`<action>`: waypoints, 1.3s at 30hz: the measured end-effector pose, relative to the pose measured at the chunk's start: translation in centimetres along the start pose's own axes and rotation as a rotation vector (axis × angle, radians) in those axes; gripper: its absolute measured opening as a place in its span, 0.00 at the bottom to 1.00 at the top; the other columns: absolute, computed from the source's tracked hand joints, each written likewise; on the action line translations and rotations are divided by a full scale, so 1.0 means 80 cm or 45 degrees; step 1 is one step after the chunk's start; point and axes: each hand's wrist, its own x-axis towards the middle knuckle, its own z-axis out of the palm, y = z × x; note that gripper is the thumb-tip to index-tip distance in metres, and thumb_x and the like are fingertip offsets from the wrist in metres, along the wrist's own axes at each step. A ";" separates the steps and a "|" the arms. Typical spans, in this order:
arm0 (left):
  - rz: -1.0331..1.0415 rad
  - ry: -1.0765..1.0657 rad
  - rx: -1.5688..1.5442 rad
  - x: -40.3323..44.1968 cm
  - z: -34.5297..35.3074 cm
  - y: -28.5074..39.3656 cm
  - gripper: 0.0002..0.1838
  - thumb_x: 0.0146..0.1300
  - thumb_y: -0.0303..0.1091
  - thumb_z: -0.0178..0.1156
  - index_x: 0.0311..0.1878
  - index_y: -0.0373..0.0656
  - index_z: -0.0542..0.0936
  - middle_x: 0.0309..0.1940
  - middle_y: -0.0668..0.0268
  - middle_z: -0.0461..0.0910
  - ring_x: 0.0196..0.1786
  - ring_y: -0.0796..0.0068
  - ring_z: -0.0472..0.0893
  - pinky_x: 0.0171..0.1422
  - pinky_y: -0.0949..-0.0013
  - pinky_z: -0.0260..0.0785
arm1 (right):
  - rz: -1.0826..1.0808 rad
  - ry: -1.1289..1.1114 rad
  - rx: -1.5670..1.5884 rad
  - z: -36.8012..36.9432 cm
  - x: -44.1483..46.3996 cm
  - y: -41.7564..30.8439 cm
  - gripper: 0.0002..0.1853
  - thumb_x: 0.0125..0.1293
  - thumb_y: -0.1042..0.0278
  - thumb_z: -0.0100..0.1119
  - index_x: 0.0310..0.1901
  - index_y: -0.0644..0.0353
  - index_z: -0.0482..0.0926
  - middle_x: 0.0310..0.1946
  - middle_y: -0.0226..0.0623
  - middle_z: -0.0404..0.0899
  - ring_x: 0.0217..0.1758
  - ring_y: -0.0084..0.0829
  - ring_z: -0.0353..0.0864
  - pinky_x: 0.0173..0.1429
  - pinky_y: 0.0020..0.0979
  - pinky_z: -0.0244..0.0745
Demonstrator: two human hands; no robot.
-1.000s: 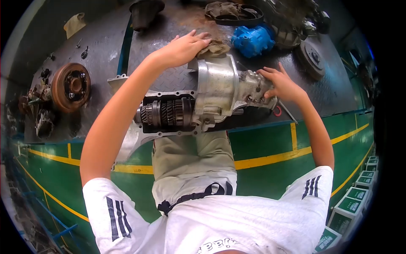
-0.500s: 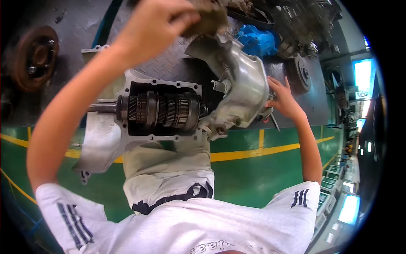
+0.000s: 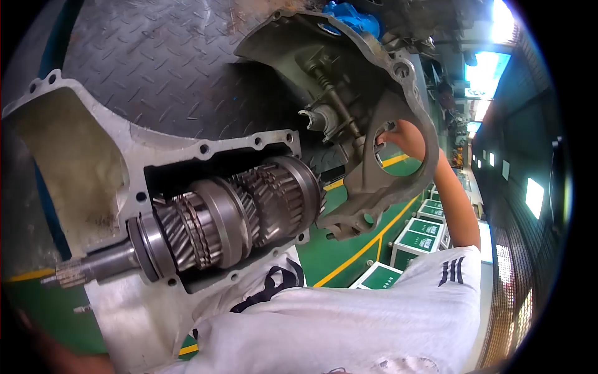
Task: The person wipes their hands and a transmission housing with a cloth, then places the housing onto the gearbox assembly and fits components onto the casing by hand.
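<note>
Grey metal makes up both main pieces: the case (image 3: 140,140), open on top with the gears (image 3: 218,221) lying in it, and the cover (image 3: 374,103), tilted up on its edge at the case's far right end. The right hand (image 3: 408,140) shows through the cover's round hole, fingers bent in and apparently closed on the cover, though the metal hides much of the grip. The left arm (image 3: 81,363) runs into the dark lower corner; I cannot tell whether its hand is spread or holds anything.

The likeliest trouble is the cover slipping. It looks heavy, no other hand shows on it, and green floor (image 3: 339,252) lies below its lower part, so a loosened grip could drop it or pinch the fingers at the hole. If it swings toward the case, the fork (image 3: 321,121) inside it could knock the bare gears, or the two rims could nick each other. The case seems to jut past the table (image 3: 156,81), so a knock might shift it. The drawstring (image 3: 274,280) hangs near its rim and could snag.
</note>
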 end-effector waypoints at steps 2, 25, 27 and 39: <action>0.025 0.046 -0.110 -0.032 -0.014 -0.012 0.22 0.77 0.44 0.47 0.65 0.39 0.70 0.47 0.60 0.74 0.46 0.65 0.70 0.48 0.59 0.64 | 0.162 -0.127 0.018 0.000 0.002 0.001 0.41 0.56 0.49 0.70 0.69 0.57 0.68 0.69 0.44 0.67 0.75 0.45 0.58 0.78 0.53 0.36; 0.171 -0.747 1.241 -0.216 0.164 -0.007 0.11 0.54 0.35 0.64 0.26 0.36 0.79 0.17 0.64 0.73 0.20 0.68 0.69 0.26 0.68 0.56 | 0.143 0.963 -0.122 0.133 -0.042 -0.089 0.55 0.46 0.74 0.69 0.78 0.57 0.53 0.79 0.46 0.53 0.81 0.46 0.53 0.82 0.54 0.43; 0.395 -1.057 1.258 -0.226 0.190 -0.005 0.09 0.52 0.33 0.69 0.29 0.37 0.81 0.17 0.67 0.73 0.19 0.69 0.68 0.24 0.68 0.55 | 0.140 1.145 -0.166 0.141 -0.021 -0.082 0.50 0.46 0.80 0.64 0.76 0.59 0.57 0.76 0.48 0.59 0.77 0.50 0.60 0.79 0.53 0.51; 1.639 -1.175 2.262 -0.250 0.329 -0.151 0.15 0.53 0.28 0.62 0.46 0.40 0.84 0.28 0.70 0.68 0.28 0.76 0.68 0.33 0.69 0.58 | -0.049 1.409 -0.133 0.144 -0.004 -0.048 0.42 0.49 0.82 0.60 0.72 0.59 0.65 0.63 0.51 0.73 0.65 0.55 0.72 0.71 0.50 0.66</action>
